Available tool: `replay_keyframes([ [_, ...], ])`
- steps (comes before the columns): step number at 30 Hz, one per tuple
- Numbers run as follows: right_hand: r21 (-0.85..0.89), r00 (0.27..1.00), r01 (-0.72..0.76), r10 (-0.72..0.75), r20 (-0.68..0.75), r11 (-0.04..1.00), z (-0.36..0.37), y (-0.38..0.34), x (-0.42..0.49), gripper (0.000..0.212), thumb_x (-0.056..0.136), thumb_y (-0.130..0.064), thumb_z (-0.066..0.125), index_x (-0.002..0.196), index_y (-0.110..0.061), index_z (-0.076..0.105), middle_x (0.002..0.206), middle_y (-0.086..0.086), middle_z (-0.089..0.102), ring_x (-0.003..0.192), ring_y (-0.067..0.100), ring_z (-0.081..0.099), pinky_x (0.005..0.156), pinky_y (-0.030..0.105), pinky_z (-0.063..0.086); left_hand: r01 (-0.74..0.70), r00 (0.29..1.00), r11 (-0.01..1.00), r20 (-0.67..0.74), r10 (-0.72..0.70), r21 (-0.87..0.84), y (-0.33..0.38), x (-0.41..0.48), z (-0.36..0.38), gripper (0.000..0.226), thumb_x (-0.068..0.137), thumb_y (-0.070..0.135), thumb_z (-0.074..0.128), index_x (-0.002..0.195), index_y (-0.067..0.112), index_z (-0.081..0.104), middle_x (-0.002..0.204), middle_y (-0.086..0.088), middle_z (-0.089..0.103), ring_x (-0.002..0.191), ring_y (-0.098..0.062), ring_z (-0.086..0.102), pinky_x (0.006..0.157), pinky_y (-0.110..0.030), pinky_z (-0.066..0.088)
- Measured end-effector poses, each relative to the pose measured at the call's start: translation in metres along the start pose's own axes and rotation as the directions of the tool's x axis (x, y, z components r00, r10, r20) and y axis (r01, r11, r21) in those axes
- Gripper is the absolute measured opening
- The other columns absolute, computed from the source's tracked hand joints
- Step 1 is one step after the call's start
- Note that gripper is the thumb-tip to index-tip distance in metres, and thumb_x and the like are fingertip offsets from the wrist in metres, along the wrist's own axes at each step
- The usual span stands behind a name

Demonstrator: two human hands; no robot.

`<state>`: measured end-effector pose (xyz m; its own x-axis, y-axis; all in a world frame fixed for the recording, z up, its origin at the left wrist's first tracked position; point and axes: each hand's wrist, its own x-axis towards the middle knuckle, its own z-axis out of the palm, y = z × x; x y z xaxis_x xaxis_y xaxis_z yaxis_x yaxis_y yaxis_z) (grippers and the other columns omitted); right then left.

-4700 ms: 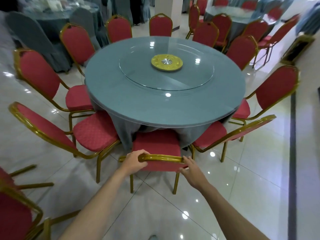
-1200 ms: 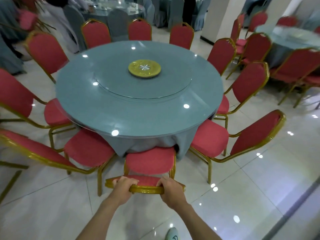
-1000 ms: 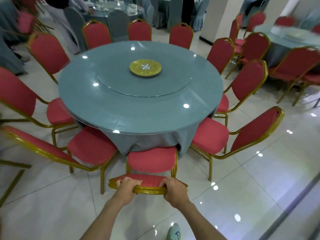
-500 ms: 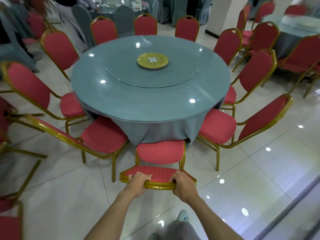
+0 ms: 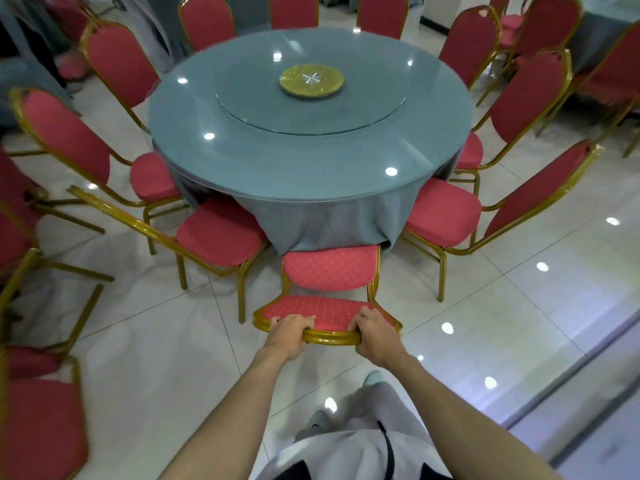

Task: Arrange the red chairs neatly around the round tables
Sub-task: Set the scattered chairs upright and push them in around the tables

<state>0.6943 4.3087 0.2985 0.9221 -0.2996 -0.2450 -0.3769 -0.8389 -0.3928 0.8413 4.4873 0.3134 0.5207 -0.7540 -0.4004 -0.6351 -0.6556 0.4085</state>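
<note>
**Red chair at the near edge.** The red chair [image 5: 330, 271] stands at the near edge of the round worktop [image 5: 294, 168], its seat front just under the hanging cloth [image 5: 322, 223]. Your left hand [image 5: 289, 332] and right hand [image 5: 375, 336] both grip the top rail of its back, fingers [image 5: 300, 319] curled over the gilt frame. Push evenly with both hands so that it enters square, midway between the left neighbour chair [image 5: 216, 233] and the right neighbour chair [image 5: 441, 216]. Slide the legs flat along the tiled floor [image 5: 156, 341] rather than tilting.
</note>
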Motion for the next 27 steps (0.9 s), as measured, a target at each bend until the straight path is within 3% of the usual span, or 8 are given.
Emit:
replay_keyframes([
  [5,-0.006,0.998,-0.015,0.016,0.056,1.000,0.012,-0.008,-0.021,0.027,0.080,-0.004,0.068,0.100,-0.023,0.067,0.103,-0.007,0.053,0.095,0.016,0.048,0.080,0.036,0.052,0.013,1.000,1.000,0.011,-0.013,0.002,-0.004,-0.024,0.020,0.038,0.086,0.002,0.059,0.097,0.038,0.067,0.149,0.018,0.054,0.136,-0.017,0.050,0.103,-0.043,0.031],
  [9,0.037,0.997,-0.013,0.010,0.070,0.999,0.023,-0.007,-0.038,0.025,0.079,-0.005,0.070,0.096,-0.024,0.067,0.101,-0.008,0.052,0.093,0.015,0.045,0.080,0.036,0.050,0.036,0.999,0.999,0.011,-0.036,-0.003,-0.003,-0.040,0.039,0.040,0.089,0.003,0.064,0.110,0.036,0.071,0.152,0.016,0.051,0.142,-0.019,0.042,0.114,-0.046,0.024],
  [14,0.103,0.996,-0.023,0.014,0.086,0.994,0.025,0.001,-0.058,0.026,0.080,-0.008,0.075,0.096,-0.025,0.066,0.102,-0.008,0.054,0.094,0.014,0.047,0.081,0.030,0.049,0.024,0.999,0.999,0.021,-0.025,0.024,0.006,-0.048,0.049,0.029,0.090,0.009,0.068,0.101,0.035,0.071,0.152,0.017,0.051,0.144,-0.021,0.039,0.114,-0.048,0.025],
  [24,0.125,0.990,-0.022,0.005,0.141,0.992,0.017,0.005,-0.065,0.034,0.076,-0.011,0.080,0.091,-0.031,0.057,0.105,-0.005,0.055,0.098,0.018,0.051,0.088,0.030,0.052,-0.004,0.999,0.999,0.044,0.002,0.049,0.014,-0.052,0.048,0.030,0.089,0.003,0.065,0.099,0.030,0.070,0.153,0.017,0.050,0.144,-0.022,0.037,0.113,-0.047,0.026],
  [27,0.112,0.989,-0.016,0.000,0.147,0.994,0.018,0.007,-0.068,0.035,0.074,-0.014,0.081,0.091,-0.032,0.056,0.104,-0.007,0.054,0.097,0.016,0.051,0.086,0.028,0.051,-0.021,0.998,0.999,0.054,0.019,0.032,0.015,-0.057,0.052,0.038,0.086,-0.002,0.065,0.103,0.031,0.070,0.155,0.018,0.047,0.146,-0.021,0.033,0.117,-0.049,0.019],
])
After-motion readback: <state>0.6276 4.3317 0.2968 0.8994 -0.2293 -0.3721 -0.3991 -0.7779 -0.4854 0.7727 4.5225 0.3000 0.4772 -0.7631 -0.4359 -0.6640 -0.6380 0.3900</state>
